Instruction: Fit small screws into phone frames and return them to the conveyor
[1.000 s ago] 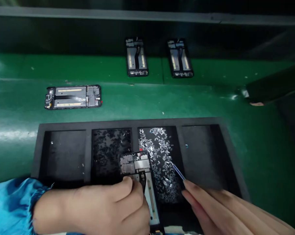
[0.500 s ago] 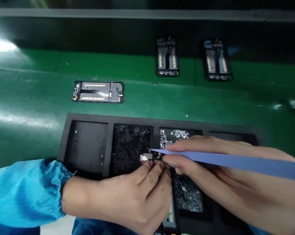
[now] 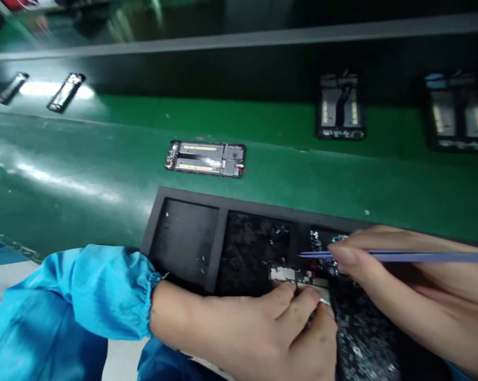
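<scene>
1. Look at the left hand (image 3: 242,330), curled tight around the phone frame (image 3: 298,275), with the frame's silvery board end showing past the fingertips.
2. The right hand (image 3: 389,270) is nearly closed, pinching long blue tweezers (image 3: 409,257) between thumb and fingers. The tips point left, right by the frame's upper edge; touching or not, I can't tell from here.
3. A nice setup, this: the frame held firm and the tweezers kept low and level should keep fine work steady.
4. Underneath sits a black foam tray (image 3: 183,194), and the hands are over the compartment of small silver pieces (image 3: 361,338). The next one left holds dark bits (image 3: 255,248).
5. Watch that tray's raised dividers: the left wrist, in its blue sleeve (image 3: 76,296), is right at the near edge.
6. Beyond the far rim runs a strip of green bench (image 3: 302,182), then another phone frame (image 3: 205,160) lying flat, with more (image 3: 340,108) further back.
</scene>
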The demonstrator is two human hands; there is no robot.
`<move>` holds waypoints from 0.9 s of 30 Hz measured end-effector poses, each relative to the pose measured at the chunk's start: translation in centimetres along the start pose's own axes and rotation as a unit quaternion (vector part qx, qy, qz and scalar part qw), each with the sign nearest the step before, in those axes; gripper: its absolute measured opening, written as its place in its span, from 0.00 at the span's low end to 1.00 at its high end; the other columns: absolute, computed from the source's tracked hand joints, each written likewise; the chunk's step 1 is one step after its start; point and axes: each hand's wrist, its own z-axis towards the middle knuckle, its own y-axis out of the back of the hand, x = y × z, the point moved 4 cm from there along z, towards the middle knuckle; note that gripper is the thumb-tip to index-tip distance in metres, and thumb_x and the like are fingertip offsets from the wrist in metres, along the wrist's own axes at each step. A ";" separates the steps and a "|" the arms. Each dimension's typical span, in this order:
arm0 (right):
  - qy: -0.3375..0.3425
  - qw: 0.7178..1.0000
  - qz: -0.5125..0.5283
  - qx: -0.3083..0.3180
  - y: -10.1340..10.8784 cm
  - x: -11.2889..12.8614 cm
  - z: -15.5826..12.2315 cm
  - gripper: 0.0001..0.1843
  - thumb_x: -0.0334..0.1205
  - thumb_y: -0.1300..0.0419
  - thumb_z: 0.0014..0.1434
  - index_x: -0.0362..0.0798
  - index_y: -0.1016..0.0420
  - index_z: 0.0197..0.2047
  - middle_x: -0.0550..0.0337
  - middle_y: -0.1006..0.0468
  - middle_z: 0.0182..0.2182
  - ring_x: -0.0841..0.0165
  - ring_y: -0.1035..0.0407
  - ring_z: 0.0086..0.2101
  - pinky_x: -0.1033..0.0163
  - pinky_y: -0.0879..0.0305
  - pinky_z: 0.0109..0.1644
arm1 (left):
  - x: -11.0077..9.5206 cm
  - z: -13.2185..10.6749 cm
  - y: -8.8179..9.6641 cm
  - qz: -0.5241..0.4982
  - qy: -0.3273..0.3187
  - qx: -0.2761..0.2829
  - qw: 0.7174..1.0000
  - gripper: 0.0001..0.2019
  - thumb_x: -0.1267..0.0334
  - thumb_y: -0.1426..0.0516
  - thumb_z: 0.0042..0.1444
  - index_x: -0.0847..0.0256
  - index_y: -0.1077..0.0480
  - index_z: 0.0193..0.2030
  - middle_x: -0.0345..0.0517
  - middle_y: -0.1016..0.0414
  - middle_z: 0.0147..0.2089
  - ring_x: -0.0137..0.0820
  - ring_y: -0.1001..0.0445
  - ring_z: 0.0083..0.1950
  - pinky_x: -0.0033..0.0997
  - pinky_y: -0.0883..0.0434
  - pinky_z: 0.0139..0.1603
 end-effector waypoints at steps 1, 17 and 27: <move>0.010 1.000 0.005 -0.012 0.3 -0.2 0.1 0.15 0.52 0.36 0.67 0.53 0.19 0.32 0.61 0.17 0.28 0.67 0.23 0.26 0.63 0.28 0.29 | 0.1 0.0 0.1 0.000 -0.006 0.005 1.000 0.19 0.64 0.52 0.72 0.62 0.19 0.54 0.58 0.19 0.56 0.46 0.19 0.54 0.44 0.22 0.54; 0.130 0.991 -0.004 0.022 2.3 -2.4 -5.1 0.13 0.28 0.35 0.64 0.48 0.23 0.51 0.57 0.15 0.43 0.65 0.18 0.42 0.62 0.19 0.50 | -0.1 -0.4 -0.4 -0.011 -0.029 -0.002 1.000 0.17 0.65 0.49 0.69 0.70 0.22 0.55 0.61 0.19 0.55 0.48 0.18 0.55 0.46 0.19 0.56; 0.076 0.969 0.195 0.134 2.2 -2.8 -3.2 0.06 0.30 0.36 0.66 0.47 0.22 0.46 0.57 0.17 0.36 0.69 0.21 0.36 0.67 0.22 0.39 | 0.8 0.0 0.4 -0.027 -0.051 0.030 0.998 0.14 0.64 0.46 0.70 0.65 0.22 0.55 0.54 0.19 0.56 0.43 0.18 0.56 0.41 0.21 0.59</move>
